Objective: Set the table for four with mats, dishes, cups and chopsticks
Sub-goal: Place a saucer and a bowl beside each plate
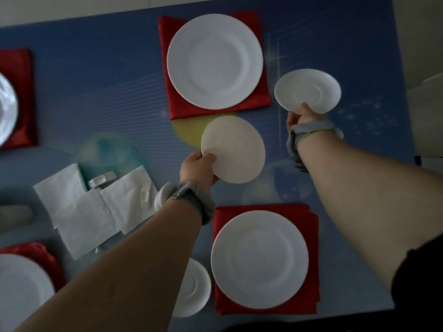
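Note:
My left hand (197, 167) grips a small white saucer (236, 149) by its near edge, held tilted above the table's middle. My right hand (299, 117) pinches a second saucer (309, 89) by its rim, to the right of the far red mat (260, 97). That mat carries a large white plate (214, 61). A near red mat (311, 219) holds another large plate (260, 258). A third saucer (195, 287) lies left of the near mat, partly under my left forearm.
White napkins (93, 209) lie in a loose pile at the left, with small white chopstick rests (102, 182) among them. Two more red mats with plates, one far (24, 97) and one near (40, 256), sit at the left edge. The blue table's right edge (407, 116) is close.

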Demonstrator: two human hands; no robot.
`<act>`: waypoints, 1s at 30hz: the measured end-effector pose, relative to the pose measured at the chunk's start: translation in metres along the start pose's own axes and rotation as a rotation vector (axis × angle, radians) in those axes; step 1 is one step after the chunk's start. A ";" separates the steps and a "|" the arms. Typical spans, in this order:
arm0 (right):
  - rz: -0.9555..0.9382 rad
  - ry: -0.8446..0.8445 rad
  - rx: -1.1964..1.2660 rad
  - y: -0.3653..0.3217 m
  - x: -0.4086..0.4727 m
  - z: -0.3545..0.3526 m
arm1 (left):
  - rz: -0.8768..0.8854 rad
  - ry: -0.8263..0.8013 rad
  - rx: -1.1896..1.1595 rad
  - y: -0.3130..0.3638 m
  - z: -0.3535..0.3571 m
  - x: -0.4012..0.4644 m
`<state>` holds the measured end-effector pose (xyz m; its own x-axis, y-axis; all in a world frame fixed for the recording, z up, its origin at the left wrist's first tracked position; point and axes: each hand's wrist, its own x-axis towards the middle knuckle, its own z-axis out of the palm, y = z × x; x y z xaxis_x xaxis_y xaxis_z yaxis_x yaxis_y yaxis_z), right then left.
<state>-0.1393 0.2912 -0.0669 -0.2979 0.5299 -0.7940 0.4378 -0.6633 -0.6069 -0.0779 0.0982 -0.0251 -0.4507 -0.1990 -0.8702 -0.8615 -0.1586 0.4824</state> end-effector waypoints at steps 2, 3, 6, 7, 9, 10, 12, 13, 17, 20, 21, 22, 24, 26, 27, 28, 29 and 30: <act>0.024 -0.021 -0.057 -0.007 0.009 0.012 | -0.006 -0.012 -0.014 0.004 0.005 0.004; 0.048 -0.044 -0.075 -0.009 0.012 0.016 | -0.014 -0.015 -0.025 0.008 0.006 0.006; 0.067 -0.098 -0.143 -0.007 0.020 0.020 | -0.020 -0.024 -0.063 0.011 0.008 0.007; 0.072 -0.122 -0.153 -0.004 0.019 0.021 | -0.020 -0.022 -0.085 0.013 0.008 0.007; 0.106 -0.158 -0.161 0.002 0.012 0.024 | -0.012 -0.009 -0.118 0.014 0.006 0.009; 0.079 -0.192 -0.250 0.006 0.008 0.024 | -0.002 -0.004 -0.130 0.014 0.005 0.010; -0.018 -0.325 -0.491 0.013 0.002 0.024 | 0.020 0.006 -0.138 0.015 0.002 0.012; -0.052 -0.398 -0.565 0.017 -0.003 0.024 | 0.032 0.012 -0.139 0.015 -0.001 0.012; -0.131 -0.554 -0.679 0.029 -0.023 0.027 | 0.072 0.058 -0.169 0.013 -0.021 0.020; -0.158 -0.576 -0.678 0.042 -0.041 0.038 | 0.080 0.088 -0.238 0.014 -0.042 0.024; -0.169 -0.599 -0.687 0.046 -0.048 0.043 | 0.080 0.095 -0.260 0.016 -0.050 0.024; -0.188 -0.617 -0.718 0.052 -0.056 0.049 | 0.077 0.102 -0.286 0.018 -0.060 0.025; -0.240 -0.654 -0.832 0.069 -0.077 0.067 | 0.078 0.102 -0.321 0.022 -0.089 0.031; -0.264 -0.664 -0.909 0.089 -0.098 0.088 | 0.078 0.127 -0.329 0.026 -0.120 0.037; -0.258 -0.662 -0.922 0.099 -0.108 0.099 | 0.083 0.138 -0.345 0.030 -0.134 0.038; -0.262 -0.652 -0.918 0.102 -0.111 0.102 | 0.084 0.150 -0.368 0.032 -0.137 0.039; -0.258 -0.665 -0.928 0.126 -0.129 0.123 | 0.088 0.181 -0.418 0.037 -0.168 0.043; -0.259 -0.645 -0.919 0.132 -0.133 0.129 | 0.087 0.193 -0.438 0.040 -0.174 0.043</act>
<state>-0.1511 0.0654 -0.0456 -0.7316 0.0495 -0.6799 0.6741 0.2018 -0.7106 -0.0917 -0.0852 -0.0261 -0.4291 -0.3987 -0.8105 -0.6245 -0.5174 0.5851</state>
